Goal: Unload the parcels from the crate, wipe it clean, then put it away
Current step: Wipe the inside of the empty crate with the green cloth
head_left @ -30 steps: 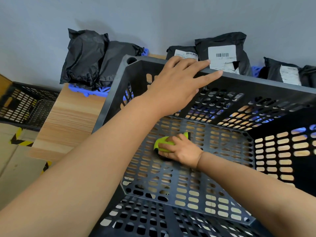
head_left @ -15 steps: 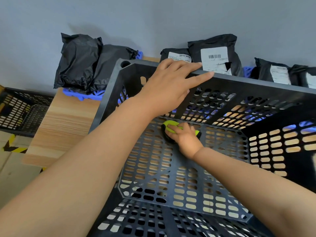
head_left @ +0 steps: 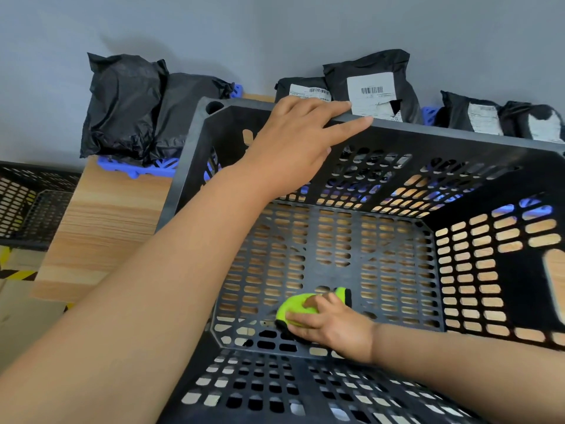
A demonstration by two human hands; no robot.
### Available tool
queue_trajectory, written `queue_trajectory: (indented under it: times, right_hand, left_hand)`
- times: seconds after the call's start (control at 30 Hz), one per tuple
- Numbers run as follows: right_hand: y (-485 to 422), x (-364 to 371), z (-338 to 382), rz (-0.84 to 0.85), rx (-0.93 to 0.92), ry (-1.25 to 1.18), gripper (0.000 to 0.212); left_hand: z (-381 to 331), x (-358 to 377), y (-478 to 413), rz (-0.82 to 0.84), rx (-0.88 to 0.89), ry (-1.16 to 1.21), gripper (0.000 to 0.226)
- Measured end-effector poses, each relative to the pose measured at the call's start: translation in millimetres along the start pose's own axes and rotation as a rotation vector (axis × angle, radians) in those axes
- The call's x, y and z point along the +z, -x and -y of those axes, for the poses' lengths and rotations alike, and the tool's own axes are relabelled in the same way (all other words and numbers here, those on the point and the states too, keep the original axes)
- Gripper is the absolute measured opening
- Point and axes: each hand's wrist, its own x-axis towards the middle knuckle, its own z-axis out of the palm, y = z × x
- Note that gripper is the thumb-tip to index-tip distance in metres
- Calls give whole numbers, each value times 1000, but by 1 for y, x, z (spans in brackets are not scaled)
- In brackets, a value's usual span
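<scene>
A black perforated crate (head_left: pixel 458 133) stands on a wooden table (head_left: pixel 101 228) with nothing inside but my right hand and a cloth. My left hand (head_left: pixel 293 145) rests on the crate's far rim, fingers laid straight along it. My right hand (head_left: pixel 333 328) is down inside the crate and grips a green cloth (head_left: pixel 293 304) with a black edge, pressed on the floor near the near-left corner. Black parcels (head_left: pixel 376 84) with white labels lean against the wall behind the crate.
More black parcel bags (head_left: pixel 128 105) sit on a blue plastic pallet (head_left: pixel 131 168) at the table's back left, others (head_left: pixel 477 114) at the back right. A second black crate (head_left: pixel 27 203) stands lower at the left. Yellow-black tape (head_left: pixel 15 273) marks the floor.
My right hand has drawn the green cloth across the crate floor from its far side toward the near-left corner. My left hand has stayed on the far rim.
</scene>
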Motion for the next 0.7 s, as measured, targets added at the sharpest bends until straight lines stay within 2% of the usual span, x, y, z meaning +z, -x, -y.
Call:
queue_trajectory:
  times: [0.13,0.27,0.33,0.43,0.5,0.6,0.7]
  right_hand:
    - [18,3,3,116,-185,33,58]
    - [17,1,-13,100,-236,108,57]
    - [8,-5,-31,70,-174,127,71]
    - [-3,-18,-71,26,18,140,92]
    - [-11,-29,-98,1,122,177,88]
    - [-21,-41,-124,23,102,264,73]
    - [-27,-54,-139,66,233,289,71]
  left_hand:
    - [-1,0,0,-2,-7,9,62]
    - [-1,-1,-1,4,-7,19,60]
    - [-1,-1,-1,10,-11,25,60]
    - [-2,-2,-1,14,-11,30,60]
    - [-3,-2,-1,7,-11,24,61]
    - [-4,-2,-1,-7,-9,22,62]
    - [-4,-2,-1,-14,-14,31,63]
